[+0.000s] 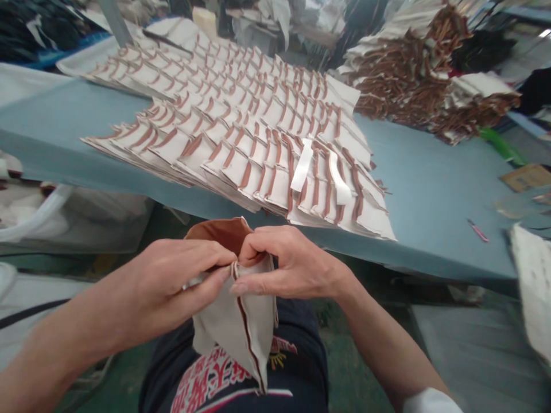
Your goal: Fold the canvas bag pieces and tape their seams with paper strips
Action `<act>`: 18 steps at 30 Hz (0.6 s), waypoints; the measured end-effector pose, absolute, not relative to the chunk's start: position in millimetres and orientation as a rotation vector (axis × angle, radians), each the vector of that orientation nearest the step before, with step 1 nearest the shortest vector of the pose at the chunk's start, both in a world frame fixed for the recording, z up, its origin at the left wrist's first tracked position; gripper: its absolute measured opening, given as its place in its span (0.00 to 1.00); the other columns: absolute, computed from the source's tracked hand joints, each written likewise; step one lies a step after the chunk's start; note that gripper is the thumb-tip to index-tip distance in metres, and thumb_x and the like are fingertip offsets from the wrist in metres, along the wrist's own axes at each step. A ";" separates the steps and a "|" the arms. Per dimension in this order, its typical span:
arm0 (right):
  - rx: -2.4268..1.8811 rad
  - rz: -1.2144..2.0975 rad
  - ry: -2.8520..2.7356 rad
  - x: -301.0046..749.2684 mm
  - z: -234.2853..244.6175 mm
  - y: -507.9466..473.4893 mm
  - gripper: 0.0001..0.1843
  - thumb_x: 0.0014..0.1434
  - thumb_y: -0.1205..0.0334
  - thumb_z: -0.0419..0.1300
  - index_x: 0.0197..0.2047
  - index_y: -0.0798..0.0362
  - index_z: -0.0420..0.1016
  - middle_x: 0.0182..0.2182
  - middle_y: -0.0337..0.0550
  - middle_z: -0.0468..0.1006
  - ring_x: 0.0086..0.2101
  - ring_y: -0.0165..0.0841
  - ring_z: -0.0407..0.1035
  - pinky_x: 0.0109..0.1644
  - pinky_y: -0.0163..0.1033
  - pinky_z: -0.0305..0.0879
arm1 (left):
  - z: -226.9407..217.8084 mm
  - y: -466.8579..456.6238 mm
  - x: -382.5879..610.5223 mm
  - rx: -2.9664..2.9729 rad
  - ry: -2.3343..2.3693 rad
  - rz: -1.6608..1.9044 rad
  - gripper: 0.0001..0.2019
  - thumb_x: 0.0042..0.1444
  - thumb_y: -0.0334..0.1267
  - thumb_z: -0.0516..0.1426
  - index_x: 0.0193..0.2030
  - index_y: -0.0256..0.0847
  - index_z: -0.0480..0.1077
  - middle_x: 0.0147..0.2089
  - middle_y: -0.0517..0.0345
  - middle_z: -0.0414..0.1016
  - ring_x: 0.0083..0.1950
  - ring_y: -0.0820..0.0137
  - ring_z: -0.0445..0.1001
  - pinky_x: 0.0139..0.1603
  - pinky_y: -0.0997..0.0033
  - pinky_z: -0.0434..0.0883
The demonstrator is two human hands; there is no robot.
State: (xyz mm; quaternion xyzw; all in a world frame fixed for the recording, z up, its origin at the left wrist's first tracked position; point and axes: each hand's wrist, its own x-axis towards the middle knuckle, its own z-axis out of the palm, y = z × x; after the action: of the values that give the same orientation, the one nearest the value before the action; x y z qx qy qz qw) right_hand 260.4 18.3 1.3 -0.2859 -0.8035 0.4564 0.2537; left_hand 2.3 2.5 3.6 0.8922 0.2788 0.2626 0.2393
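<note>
A sewn fabric piece (228,321), off-white outside with brown lining, hangs open like a pouch above my lap. My left hand (189,275) pinches its upper edge just left of a brown-edged seam. On the other side of that seam, my right hand (279,258) grips the same edge, thumb in front and fingers curled over the rim. The fingertips of both hands nearly meet at the seam. Part of the brown lining (219,232) shows behind the hands; the rest of the inside is hidden.
Overlapping rows of similar off-white, brown-edged pieces (253,143) cover much of the blue table (430,183). Two white strips (302,166) lie on them. A tall fabric stack (400,74) stands at back right. A small pink tool (478,230) lies at right; a plastic bin (112,223) sits below left.
</note>
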 end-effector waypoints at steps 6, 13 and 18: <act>-0.707 1.450 -2.049 252.2 -10.7 17.4 0.28 0.73 0.36 0.69 0.36 0.53 0.75 0.30 0.32 0.71 0.32 0.28 0.63 0.40 0.36 0.59 | -0.1 -8.7 -1.1 2.416 0.854 0.764 0.13 0.75 0.33 0.54 0.43 0.47 0.80 0.33 0.66 0.84 0.30 0.72 0.80 0.35 0.74 0.72; -0.628 1.462 -2.015 245.9 -15.3 12.2 0.25 0.75 0.40 0.70 0.36 0.53 0.76 0.29 0.32 0.72 0.30 0.27 0.62 0.40 0.34 0.62 | 6.9 -12.9 0.8 2.074 0.864 0.691 0.19 0.76 0.35 0.51 0.35 0.43 0.79 0.26 0.69 0.76 0.24 0.76 0.72 0.27 0.78 0.64; -0.618 1.448 -2.036 244.7 -17.7 11.6 0.26 0.76 0.39 0.68 0.37 0.53 0.77 0.31 0.34 0.75 0.31 0.27 0.65 0.41 0.34 0.63 | 3.0 -12.1 -5.1 1.923 0.911 0.548 0.16 0.71 0.44 0.62 0.31 0.42 0.79 0.26 0.67 0.76 0.25 0.75 0.70 0.26 0.78 0.64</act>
State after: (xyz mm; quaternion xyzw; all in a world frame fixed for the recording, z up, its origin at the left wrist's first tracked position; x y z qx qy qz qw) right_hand 244.7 11.6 -17.7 -0.2306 -0.7595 0.5400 0.2802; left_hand -5.1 -12.1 3.0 0.7794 0.3692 0.2220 0.4549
